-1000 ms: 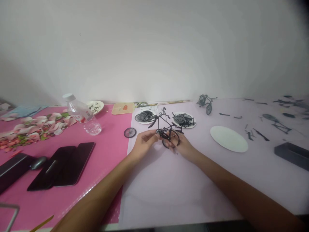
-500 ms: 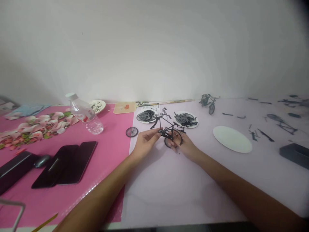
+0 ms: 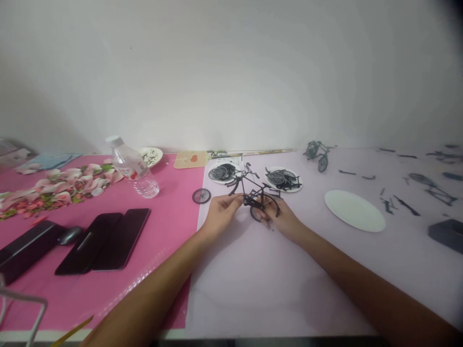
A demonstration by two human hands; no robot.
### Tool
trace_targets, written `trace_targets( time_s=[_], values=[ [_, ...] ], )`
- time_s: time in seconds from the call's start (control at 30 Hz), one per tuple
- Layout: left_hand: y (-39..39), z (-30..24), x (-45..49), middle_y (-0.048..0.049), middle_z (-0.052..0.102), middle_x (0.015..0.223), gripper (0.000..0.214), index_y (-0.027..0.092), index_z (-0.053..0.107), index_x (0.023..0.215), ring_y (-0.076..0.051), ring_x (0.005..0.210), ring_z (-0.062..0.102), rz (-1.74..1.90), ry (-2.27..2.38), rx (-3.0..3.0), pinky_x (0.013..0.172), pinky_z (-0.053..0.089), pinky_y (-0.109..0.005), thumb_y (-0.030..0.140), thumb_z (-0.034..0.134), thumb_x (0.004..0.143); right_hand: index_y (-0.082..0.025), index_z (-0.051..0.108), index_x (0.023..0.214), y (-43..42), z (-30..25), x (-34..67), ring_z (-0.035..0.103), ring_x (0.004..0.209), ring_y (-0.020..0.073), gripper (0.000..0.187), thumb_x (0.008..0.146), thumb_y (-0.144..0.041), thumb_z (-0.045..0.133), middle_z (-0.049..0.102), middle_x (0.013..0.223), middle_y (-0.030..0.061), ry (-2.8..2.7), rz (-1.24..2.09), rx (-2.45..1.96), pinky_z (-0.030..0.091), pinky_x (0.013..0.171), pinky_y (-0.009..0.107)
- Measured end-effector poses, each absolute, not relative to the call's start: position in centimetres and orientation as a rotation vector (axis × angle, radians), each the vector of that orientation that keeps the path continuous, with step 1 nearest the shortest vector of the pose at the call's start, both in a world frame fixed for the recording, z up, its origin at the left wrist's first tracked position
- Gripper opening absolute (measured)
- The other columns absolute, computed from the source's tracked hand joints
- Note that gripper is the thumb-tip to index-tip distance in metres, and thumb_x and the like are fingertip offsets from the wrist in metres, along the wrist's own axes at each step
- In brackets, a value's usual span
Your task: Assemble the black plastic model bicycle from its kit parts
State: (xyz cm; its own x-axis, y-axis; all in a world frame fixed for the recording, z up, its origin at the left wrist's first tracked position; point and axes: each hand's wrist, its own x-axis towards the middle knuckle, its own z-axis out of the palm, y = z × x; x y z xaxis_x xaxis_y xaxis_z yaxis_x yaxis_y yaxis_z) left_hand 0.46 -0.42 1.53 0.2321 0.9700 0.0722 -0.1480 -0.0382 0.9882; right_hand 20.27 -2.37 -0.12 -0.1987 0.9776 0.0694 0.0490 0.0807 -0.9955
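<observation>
A small black model bicycle (image 3: 255, 193) is held between my hands over the pale sheet, with one wheel at its right end and handlebars at the top. My left hand (image 3: 222, 211) pinches the frame near its lower middle. My right hand (image 3: 284, 217) grips the bicycle around the wheel; some of its fingers are hidden behind the spokes. A loose spoked wheel (image 3: 201, 195) lies left of my left hand. Just beyond my hands sit two white plates, a left plate (image 3: 237, 180) and a right plate (image 3: 298, 182), both heaped with black wheels and parts.
An oval white plate (image 3: 356, 211), another model bicycle (image 3: 319, 155) and scattered black parts (image 3: 407, 205) lie to the right. On the pink left side are a water bottle (image 3: 137, 173), two dark phones (image 3: 121, 239), a black case (image 3: 25, 248) and artificial flowers (image 3: 68, 185).
The whole view has shifted slightly, so things appear a little further right. Both hands keep hold of the model bicycle in nearly the same pose.
</observation>
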Motion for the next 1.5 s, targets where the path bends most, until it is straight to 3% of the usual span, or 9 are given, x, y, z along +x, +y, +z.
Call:
trace_targets(
  time_s=[0.4,0.53,0.63,0.77,1.0,1.5],
  values=[
    [-0.4,1.3,0.3,-0.0078,0.08,0.094,0.019,0.014,0.082,0.077,-0.023,0.093,0.068,1.117,0.889,1.22,0.091,0.05,-0.033,0.026,0.067,0.081,-0.021,0.051,0.084,-2.6,0.4,20.2,0.048,0.042,0.0092,0.055,0.094,-0.075,0.055,0.052,0.064,-0.004,-1.48,1.263,-1.109,0.037,0.036,0.022],
    [-0.5,1.0,0.2,-0.0041,0.074,0.077,0.019,0.014,0.075,0.066,-0.02,0.079,0.065,1.072,0.928,1.196,0.081,0.049,-0.031,0.024,0.066,0.08,-0.02,0.051,0.081,-2.8,0.4,20.1,0.046,0.042,0.0081,0.056,0.097,-0.074,0.05,0.051,0.063,-0.004,-1.51,1.244,-1.104,0.037,0.039,0.022],
    [-0.5,0.5,0.3,-0.0044,0.073,0.074,0.02,0.014,0.077,0.07,-0.021,0.08,0.065,1.065,0.897,1.151,0.082,0.05,-0.032,0.028,0.068,0.081,-0.02,0.05,0.08,-2.8,0.2,20.0,0.045,0.042,0.0077,0.057,0.098,-0.074,0.048,0.051,0.064,-0.0039,-1.509,1.243,-1.085,0.037,0.039,0.022],
    [-0.5,0.0,0.8,-0.0087,0.077,0.088,0.025,0.013,0.08,0.083,-0.022,0.09,0.068,1.069,0.8,1.004,0.091,0.051,-0.034,0.037,0.072,0.084,-0.021,0.052,0.082,-2.8,0.2,20.0,0.045,0.042,0.0079,0.055,0.097,-0.074,0.05,0.051,0.064,-0.0041,-1.502,1.256,-1.062,0.036,0.039,0.022],
    [-0.9,0.5,1.1,-0.0128,0.08,0.1,0.026,0.012,0.08,0.088,-0.022,0.095,0.071,0.994,0.71,0.784,0.095,0.051,-0.035,0.036,0.077,0.079,-0.021,0.051,0.076,-3.0,0.7,20.0,0.045,0.042,0.0085,0.056,0.097,-0.073,0.051,0.049,0.06,-0.004,-1.516,1.225,-1.082,0.036,0.039,0.023],
    [-1.1,0.6,1.1,-0.0077,0.075,0.083,0.019,0.014,0.076,0.086,-0.018,0.082,0.067,0.987,0.69,0.674,0.082,0.049,-0.03,0.032,0.072,0.081,-0.021,0.053,0.08,-2.7,-0.2,20.1,0.049,0.045,0.0102,0.054,0.095,-0.072,0.056,0.053,0.061,-0.0033,-1.476,1.246,-1.034,0.039,0.041,0.024]
  ],
)
